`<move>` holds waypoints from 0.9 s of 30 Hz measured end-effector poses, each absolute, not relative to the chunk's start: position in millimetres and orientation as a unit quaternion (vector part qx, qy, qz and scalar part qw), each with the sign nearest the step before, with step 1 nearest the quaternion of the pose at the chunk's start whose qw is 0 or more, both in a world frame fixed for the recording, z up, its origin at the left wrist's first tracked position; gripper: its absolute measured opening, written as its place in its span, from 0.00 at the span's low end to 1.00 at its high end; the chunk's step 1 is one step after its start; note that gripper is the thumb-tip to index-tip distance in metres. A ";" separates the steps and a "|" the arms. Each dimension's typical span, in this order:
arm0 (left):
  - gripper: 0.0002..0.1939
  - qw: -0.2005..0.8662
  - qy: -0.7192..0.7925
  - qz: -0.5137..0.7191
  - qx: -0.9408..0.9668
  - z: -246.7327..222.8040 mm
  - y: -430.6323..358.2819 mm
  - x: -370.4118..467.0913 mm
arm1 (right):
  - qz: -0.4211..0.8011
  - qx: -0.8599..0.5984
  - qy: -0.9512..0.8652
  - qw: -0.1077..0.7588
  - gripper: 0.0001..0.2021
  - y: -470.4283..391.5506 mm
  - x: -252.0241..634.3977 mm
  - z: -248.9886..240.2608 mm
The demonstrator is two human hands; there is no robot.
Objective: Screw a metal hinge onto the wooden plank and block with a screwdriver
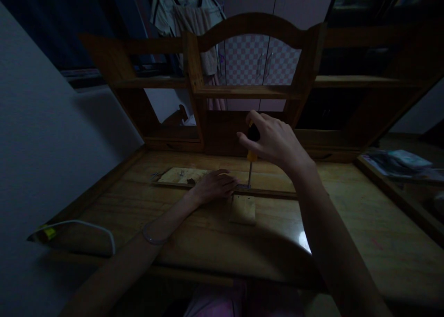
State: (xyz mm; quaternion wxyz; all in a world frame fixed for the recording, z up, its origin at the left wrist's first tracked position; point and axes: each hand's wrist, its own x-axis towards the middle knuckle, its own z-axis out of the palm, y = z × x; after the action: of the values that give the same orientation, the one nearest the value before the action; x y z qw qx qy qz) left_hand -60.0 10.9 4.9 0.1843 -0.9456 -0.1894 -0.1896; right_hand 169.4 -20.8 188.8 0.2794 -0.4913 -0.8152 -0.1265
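A screwdriver with a yellow and black handle stands upright in my right hand, whose fingers close around the handle's top. Its tip meets a small metal piece on a long wooden board; the dim light hides what kind of fitting it is. My left hand lies on the board just left of the tip, fingers stretched toward the metal piece. In front of the board, a small square wooden block touches or nearly touches its edge. Small metal bits lie on the board's left part.
The wooden desk carries a shelf unit along its back. A white cable and a yellow object lie at the left. Books or papers rest beyond the right edge. Clothes hang behind.
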 end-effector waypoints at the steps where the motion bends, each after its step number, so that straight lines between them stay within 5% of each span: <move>1: 0.17 0.181 -0.189 -0.186 -0.947 5.3 11.2 -60.2 | -0.117 -0.488 -0.818 0.282 0.14 -21.5 169.7 189.4; 27: 0.16 0.190 -0.184 -0.194 -0.945 10.0 9.5 -58.7 | -0.106 -0.487 -0.817 0.289 0.18 -16.6 168.4 184.5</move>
State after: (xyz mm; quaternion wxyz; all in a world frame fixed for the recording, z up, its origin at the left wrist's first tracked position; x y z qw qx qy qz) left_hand -58.7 9.5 10.0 0.1895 -0.9446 -0.1843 -0.1944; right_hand 168.4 -16.6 184.5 0.2890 -0.4873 -0.8172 -0.1059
